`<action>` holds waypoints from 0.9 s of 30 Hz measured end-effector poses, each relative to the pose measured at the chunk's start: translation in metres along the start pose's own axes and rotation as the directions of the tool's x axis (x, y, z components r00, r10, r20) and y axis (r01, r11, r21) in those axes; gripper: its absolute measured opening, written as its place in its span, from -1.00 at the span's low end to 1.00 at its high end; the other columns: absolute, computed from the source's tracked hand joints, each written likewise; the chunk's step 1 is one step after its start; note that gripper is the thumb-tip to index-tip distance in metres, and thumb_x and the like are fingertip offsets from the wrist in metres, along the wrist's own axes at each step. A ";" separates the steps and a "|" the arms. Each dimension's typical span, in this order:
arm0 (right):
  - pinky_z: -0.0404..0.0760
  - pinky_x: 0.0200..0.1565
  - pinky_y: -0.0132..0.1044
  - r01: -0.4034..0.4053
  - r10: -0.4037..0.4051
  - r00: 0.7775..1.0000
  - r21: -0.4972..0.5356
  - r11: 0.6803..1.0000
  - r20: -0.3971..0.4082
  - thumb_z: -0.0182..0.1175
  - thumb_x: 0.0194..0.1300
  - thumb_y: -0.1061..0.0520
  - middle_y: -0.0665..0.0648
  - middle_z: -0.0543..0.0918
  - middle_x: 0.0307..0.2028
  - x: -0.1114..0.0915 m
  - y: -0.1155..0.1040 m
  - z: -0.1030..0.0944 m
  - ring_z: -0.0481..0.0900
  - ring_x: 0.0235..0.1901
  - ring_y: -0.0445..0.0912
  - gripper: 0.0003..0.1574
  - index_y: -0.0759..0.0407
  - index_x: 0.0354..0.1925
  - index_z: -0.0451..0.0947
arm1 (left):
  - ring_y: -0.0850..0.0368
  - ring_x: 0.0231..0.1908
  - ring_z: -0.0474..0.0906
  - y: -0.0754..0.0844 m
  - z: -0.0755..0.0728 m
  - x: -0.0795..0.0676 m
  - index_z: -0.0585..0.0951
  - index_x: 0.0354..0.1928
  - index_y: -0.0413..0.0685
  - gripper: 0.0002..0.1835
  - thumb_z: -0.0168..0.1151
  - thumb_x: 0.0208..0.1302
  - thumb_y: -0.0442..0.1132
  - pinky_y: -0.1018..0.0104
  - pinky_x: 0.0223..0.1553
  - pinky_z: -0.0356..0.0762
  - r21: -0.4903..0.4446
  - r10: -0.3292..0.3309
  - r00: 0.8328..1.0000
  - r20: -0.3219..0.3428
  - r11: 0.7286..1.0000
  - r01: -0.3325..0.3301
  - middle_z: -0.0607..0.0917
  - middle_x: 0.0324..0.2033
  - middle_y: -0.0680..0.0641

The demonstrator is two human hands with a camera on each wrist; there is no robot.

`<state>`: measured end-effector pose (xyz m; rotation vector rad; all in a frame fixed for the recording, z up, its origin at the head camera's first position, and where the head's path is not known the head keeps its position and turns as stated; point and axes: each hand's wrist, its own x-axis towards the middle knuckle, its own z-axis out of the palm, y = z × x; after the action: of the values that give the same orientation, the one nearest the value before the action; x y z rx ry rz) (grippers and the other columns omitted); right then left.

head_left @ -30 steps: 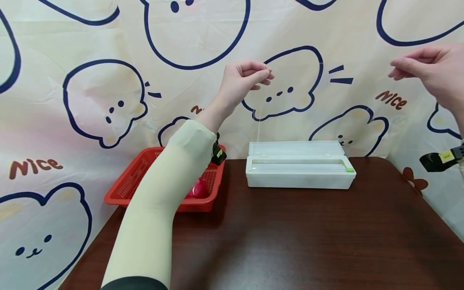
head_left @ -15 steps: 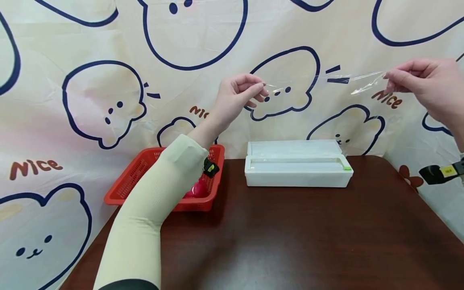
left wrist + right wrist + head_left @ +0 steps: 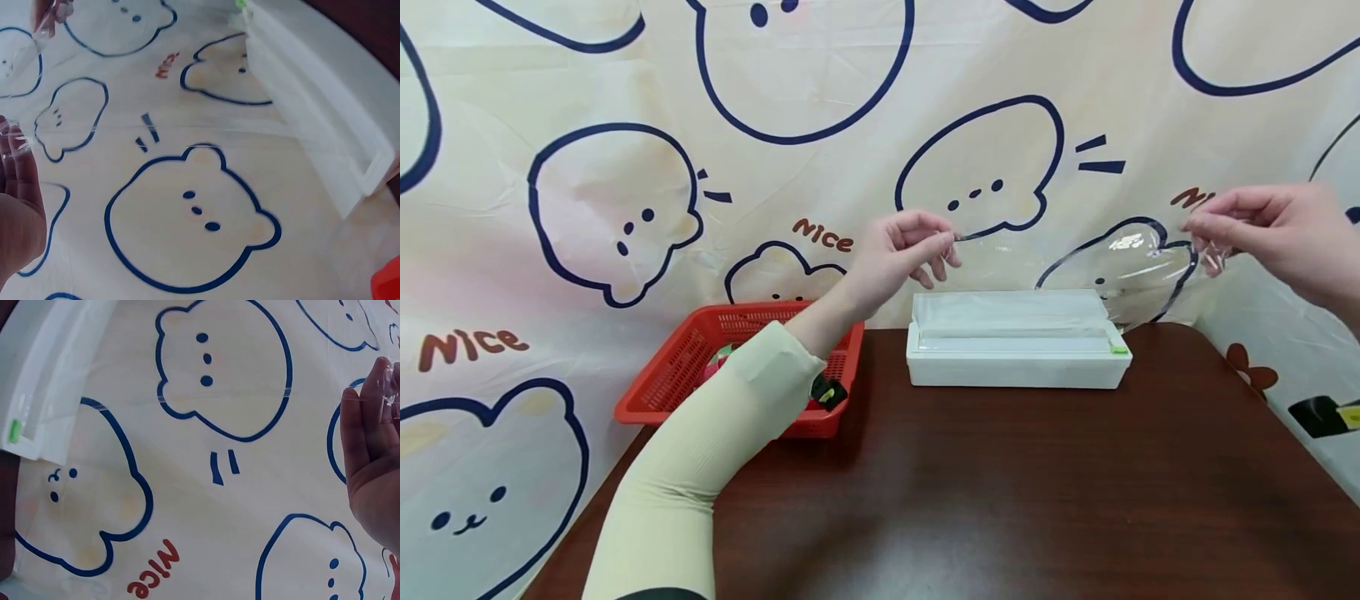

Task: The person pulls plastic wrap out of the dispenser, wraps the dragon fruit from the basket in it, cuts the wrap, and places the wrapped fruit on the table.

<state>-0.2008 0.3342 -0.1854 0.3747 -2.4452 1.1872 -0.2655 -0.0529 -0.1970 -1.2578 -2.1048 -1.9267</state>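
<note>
A sheet of clear plastic wrap (image 3: 1131,258) stretches between my two hands, its middle nearly invisible against the patterned backdrop. My left hand (image 3: 898,254) pinches one corner between thumb and forefinger, above and left of the white wrap dispenser box (image 3: 1015,371). Further right and up from the box, my right hand (image 3: 1277,233) pinches the other corner, where the film bunches in shiny folds. In the right wrist view, crinkled wrap (image 3: 389,381) lies against the right fingers. The box lid is raised at the back. Whether the film still joins the roll is unclear.
A red plastic basket (image 3: 643,410) stands at the table's left, partly hidden by my left forearm; something pink and green (image 3: 718,360) shows inside. A bright green tab (image 3: 1119,350) sits at the box's right end. The dark wooden table (image 3: 1000,483) meets a cartoon-printed cloth behind.
Both hands have come down toward the box, the plastic wrap lowering with them. The film at the right hand now hangs lower and shows more glare.
</note>
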 end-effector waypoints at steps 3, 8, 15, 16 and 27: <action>0.45 -0.43 -0.52 -0.030 0.031 0.999 -0.048 0.998 0.009 0.19 0.37 0.25 0.00 0.61 -0.51 -0.011 0.002 0.004 0.47 -0.49 -0.16 -0.81 0.01 -0.26 0.70 | -0.03 -0.48 0.59 -0.004 0.004 -0.013 0.59 -0.10 -0.38 -0.83 0.14 0.38 -0.38 0.26 -0.44 0.62 -0.005 -0.019 0.999 0.029 1.000 0.019 0.71 -0.38 -0.18; 0.46 -0.46 -0.47 -0.069 0.071 0.997 -0.078 0.995 0.022 0.18 0.38 0.22 0.06 0.59 -0.53 -0.027 0.008 0.010 0.47 -0.54 -0.10 -0.80 -0.06 -0.26 0.68 | -0.03 -0.52 0.60 -0.009 0.010 -0.030 0.59 -0.11 -0.38 -0.85 0.13 0.37 -0.41 0.22 -0.47 0.64 -0.048 -0.044 0.996 0.079 0.998 0.048 0.70 -0.40 -0.22; 0.47 -0.53 -0.38 -0.094 0.097 0.995 -0.074 0.993 0.028 0.17 0.39 0.21 0.13 0.53 -0.56 -0.047 0.024 0.020 0.44 -0.56 -0.04 -0.87 0.08 -0.22 0.67 | 0.01 -0.52 0.60 -0.025 0.017 -0.047 0.57 -0.10 -0.40 -0.84 0.09 0.39 -0.42 0.22 -0.44 0.64 -0.079 -0.100 0.987 0.127 0.991 0.111 0.70 -0.40 -0.20; 0.46 -0.56 -0.36 -0.105 0.107 0.994 -0.077 0.992 0.023 0.17 0.39 0.19 0.12 0.54 -0.56 -0.049 0.027 0.022 0.43 -0.55 -0.05 -0.85 0.01 -0.24 0.68 | 0.01 -0.51 0.60 -0.028 0.017 -0.049 0.57 -0.11 -0.38 -0.84 0.09 0.39 -0.42 0.22 -0.44 0.64 -0.083 -0.104 0.986 0.130 0.990 0.116 0.70 -0.40 -0.20; 0.27 -0.76 -0.23 -0.139 0.130 0.985 0.079 0.987 0.109 0.12 0.42 0.26 0.11 0.50 -0.65 -0.072 0.056 0.035 0.39 -0.68 -0.05 -0.69 -0.15 -0.28 0.67 | 0.00 -0.52 0.59 -0.062 0.030 -0.066 0.59 -0.14 -0.39 -0.87 0.11 0.37 -0.45 0.28 -0.43 0.62 -0.088 -0.141 0.965 0.223 0.983 0.164 0.70 -0.42 -0.19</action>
<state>-0.1678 0.3449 -0.2767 0.3064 -2.5484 1.3653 -0.2414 -0.0571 -0.2892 -1.4240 -2.2917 -2.0740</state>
